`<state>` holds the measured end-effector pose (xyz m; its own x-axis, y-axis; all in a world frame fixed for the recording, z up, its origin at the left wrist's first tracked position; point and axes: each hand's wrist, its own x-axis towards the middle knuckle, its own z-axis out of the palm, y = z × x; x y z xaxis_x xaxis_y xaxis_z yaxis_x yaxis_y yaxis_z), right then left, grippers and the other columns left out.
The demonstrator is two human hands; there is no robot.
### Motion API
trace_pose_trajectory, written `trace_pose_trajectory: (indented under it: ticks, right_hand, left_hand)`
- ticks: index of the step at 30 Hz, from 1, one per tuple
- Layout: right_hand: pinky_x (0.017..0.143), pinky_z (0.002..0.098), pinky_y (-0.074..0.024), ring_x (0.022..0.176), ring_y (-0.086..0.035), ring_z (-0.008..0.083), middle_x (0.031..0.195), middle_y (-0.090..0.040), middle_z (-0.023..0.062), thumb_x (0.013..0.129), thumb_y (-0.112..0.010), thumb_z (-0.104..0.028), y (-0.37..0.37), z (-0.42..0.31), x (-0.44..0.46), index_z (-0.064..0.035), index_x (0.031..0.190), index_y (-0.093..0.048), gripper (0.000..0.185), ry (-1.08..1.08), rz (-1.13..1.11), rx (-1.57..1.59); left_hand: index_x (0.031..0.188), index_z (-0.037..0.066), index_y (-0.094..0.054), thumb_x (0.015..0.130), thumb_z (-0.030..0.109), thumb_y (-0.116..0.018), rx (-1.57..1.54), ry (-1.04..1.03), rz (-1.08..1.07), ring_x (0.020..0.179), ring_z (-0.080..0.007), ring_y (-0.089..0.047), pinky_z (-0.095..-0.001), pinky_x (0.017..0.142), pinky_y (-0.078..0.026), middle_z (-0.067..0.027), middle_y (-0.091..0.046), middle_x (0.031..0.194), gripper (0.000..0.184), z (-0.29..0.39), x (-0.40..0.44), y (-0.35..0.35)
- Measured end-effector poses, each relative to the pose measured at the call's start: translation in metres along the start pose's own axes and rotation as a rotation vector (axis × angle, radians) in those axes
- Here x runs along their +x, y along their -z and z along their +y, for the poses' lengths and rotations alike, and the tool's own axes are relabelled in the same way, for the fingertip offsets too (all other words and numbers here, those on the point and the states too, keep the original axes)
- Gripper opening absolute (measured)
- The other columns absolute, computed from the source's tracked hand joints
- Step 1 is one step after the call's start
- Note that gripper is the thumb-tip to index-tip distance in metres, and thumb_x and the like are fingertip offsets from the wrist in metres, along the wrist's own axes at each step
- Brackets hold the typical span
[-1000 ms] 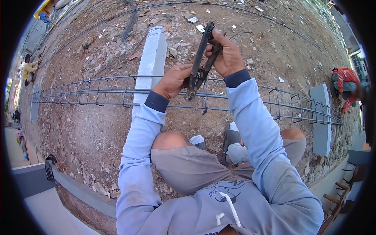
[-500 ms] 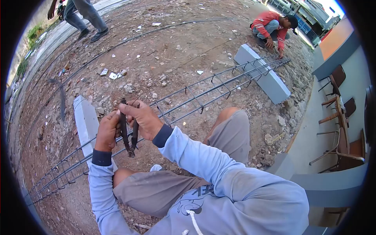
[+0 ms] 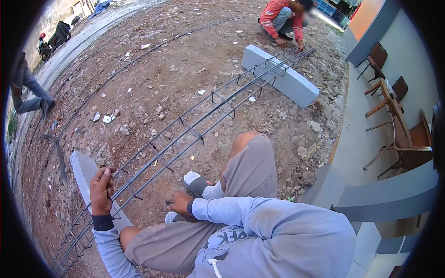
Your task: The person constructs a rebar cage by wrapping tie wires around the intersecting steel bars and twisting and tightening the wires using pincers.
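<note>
Left hand [image 3: 101, 191]: fingers curled in toward the palm, thumb up alongside, right at the cage [image 3: 191, 128] of steel rods; cannot tell whether they are clamped on a rod or just beside it. Right hand [image 3: 180, 202]: low over the dirt between the knees, near the shoe [image 3: 198, 184]; fingertips point down and are dark and blurred, so cannot tell if apart or together, or what they hold. Cage runs slantwise from lower left to upper right, across the near block [image 3: 85, 172] and the far block [image 3: 296, 88]; its lower-left end fades into the dark lens edge, and the left forearm is partly cut off. Crouched co-worker [image 3: 273, 18] has both hands at the cage's far end. Walker [image 3: 34, 92] at left, upper body lost in the rim. Half a second ago both hands met on a dark tool above the cage; now they are apart, the right one lowered, the tool not discernible.
</note>
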<state>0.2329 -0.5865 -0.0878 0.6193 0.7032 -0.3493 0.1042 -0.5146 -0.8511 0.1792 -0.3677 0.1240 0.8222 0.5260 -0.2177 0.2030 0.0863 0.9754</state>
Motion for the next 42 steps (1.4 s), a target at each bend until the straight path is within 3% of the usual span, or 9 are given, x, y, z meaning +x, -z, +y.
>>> trace_pose_trajectory:
  ticks: [3,7,11,15,21,26,32,36,42]
  right_hand:
    - [0.096,0.0438,-0.0378,0.120,-0.044,0.0393,0.124,-0.045,0.0234,0.074,-0.062,-0.010,0.044,-0.062,-0.027,0.0033,0.121,-0.046,0.051,0.495,0.134,-0.107]
    - [0.098,0.0465,-0.0352,0.115,-0.045,0.0357,0.114,-0.048,0.0184,0.075,-0.061,-0.009,0.110,-0.170,-0.041,0.0004,0.114,-0.052,0.041,1.217,0.534,-0.193]
    - [0.094,0.0456,-0.0397,0.097,-0.059,0.0273,0.091,-0.059,0.0109,0.078,-0.056,-0.012,0.119,-0.190,-0.001,-0.0032,0.103,-0.058,0.027,1.128,0.458,-0.527]
    - [0.064,0.0444,-0.0500,0.069,-0.065,0.0265,0.076,-0.058,0.0068,0.076,-0.058,-0.011,0.133,-0.197,-0.001,-0.0106,0.095,-0.061,0.020,1.066,0.101,-0.759]
    - [0.067,0.0467,-0.0499,0.078,-0.064,0.0371,0.080,-0.066,0.0174,0.084,-0.054,-0.011,0.151,-0.201,0.019,-0.0067,0.096,-0.064,0.017,0.695,-0.251,-0.827]
    - [0.066,0.0406,-0.0493,0.072,-0.064,0.0303,0.081,-0.066,0.0146,0.086,-0.048,-0.009,0.087,-0.079,0.021,-0.0055,0.104,-0.065,0.025,0.619,-0.321,-0.425]
    - [0.053,0.0304,-0.0486,0.059,-0.060,0.0174,0.073,-0.062,0.0077,0.086,-0.047,-0.007,0.064,-0.050,0.002,-0.0029,0.117,-0.061,0.034,-0.321,-0.429,0.176]
    - [0.046,0.0243,-0.0443,0.053,-0.054,0.0110,0.068,-0.055,0.0027,0.085,-0.046,-0.005,0.054,-0.052,0.003,-0.0039,0.121,-0.057,0.037,-0.359,-0.421,0.382]
    - [0.048,0.0261,-0.0479,0.057,-0.056,0.0132,0.072,-0.057,0.0047,0.083,-0.050,-0.002,0.014,-0.038,0.004,-0.0014,0.113,-0.058,0.032,-0.390,-0.321,0.525]
  left_hand:
    - [0.094,0.002,-0.064,0.093,0.025,-0.057,0.021,-0.013,-0.007,0.041,-0.0003,-0.033,-0.0170,0.038,-0.023,0.0069,-0.044,0.058,0.023,0.003,0.005,-0.003]
    - [0.092,0.002,-0.063,0.093,0.025,-0.058,0.063,0.027,-0.053,0.041,-0.0003,-0.033,-0.0175,0.037,-0.022,0.0070,-0.044,0.057,0.023,0.018,0.004,-0.020]
    - [0.095,0.002,-0.062,0.093,0.024,-0.058,0.018,0.071,-0.225,0.045,-0.0012,-0.034,-0.0183,0.041,-0.025,0.0066,-0.045,0.059,0.022,0.022,-0.009,-0.023]
    - [0.099,0.001,-0.064,0.094,0.026,-0.057,0.128,0.071,-0.290,0.057,-0.0060,-0.051,-0.0215,0.052,-0.040,0.0023,-0.057,0.067,0.027,0.001,-0.019,-0.001]
    - [0.107,-0.002,-0.064,0.093,0.031,-0.058,0.462,-0.079,-0.043,0.085,-0.0153,-0.060,-0.0288,0.078,-0.047,-0.0072,-0.067,0.095,0.036,-0.035,-0.016,0.037]
    - [0.094,0.003,-0.069,0.089,0.041,-0.060,0.722,0.097,0.028,0.072,-0.0152,-0.058,-0.0313,0.065,-0.045,-0.0084,-0.066,0.078,0.040,-0.101,-0.011,0.048]
    - [0.078,0.004,-0.070,0.087,0.052,-0.055,0.784,0.080,0.065,0.065,-0.0233,-0.059,-0.0360,0.062,-0.045,-0.0111,-0.063,0.069,0.052,-0.141,-0.008,0.033]
    - [0.078,0.007,-0.071,0.085,0.053,-0.057,0.798,0.113,0.044,0.067,-0.0304,-0.061,-0.0402,0.064,-0.046,-0.0155,-0.064,0.070,0.049,-0.138,-0.006,0.029]
    - [0.080,0.002,-0.070,0.085,0.044,-0.062,0.719,-0.018,-0.012,0.061,-0.0174,-0.058,-0.0341,0.060,-0.045,-0.0100,-0.062,0.064,0.043,-0.137,-0.012,0.034]
